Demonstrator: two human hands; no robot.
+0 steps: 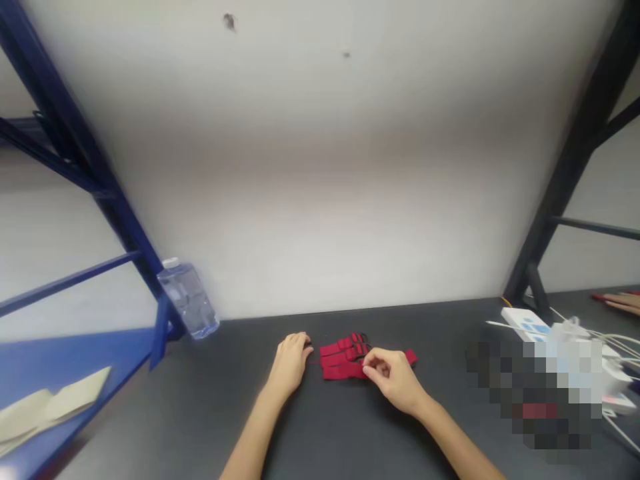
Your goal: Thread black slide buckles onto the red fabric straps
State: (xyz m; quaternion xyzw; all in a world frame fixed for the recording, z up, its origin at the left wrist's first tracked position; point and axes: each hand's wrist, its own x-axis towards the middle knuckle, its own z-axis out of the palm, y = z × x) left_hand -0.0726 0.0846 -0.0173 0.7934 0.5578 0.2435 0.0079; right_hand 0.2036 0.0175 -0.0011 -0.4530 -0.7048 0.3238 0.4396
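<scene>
I can see a big white wall behind a dark bench. A blue shelf frame stands at the left, with pale papers on its low blue shelf. A black frame stands at the right. A water bottle leans at the far left of the bench, by the blue post. At the right end of the bench sit a white power strip, white cords and a blurred patch. Another person's fingers come in at the right edge. The red straps, with black buckles, lie near the far edge, around the middle of the bench. My right hand pinches their near side. My left hand is curled at their left end, but I cannot tell if it grips them.
</scene>
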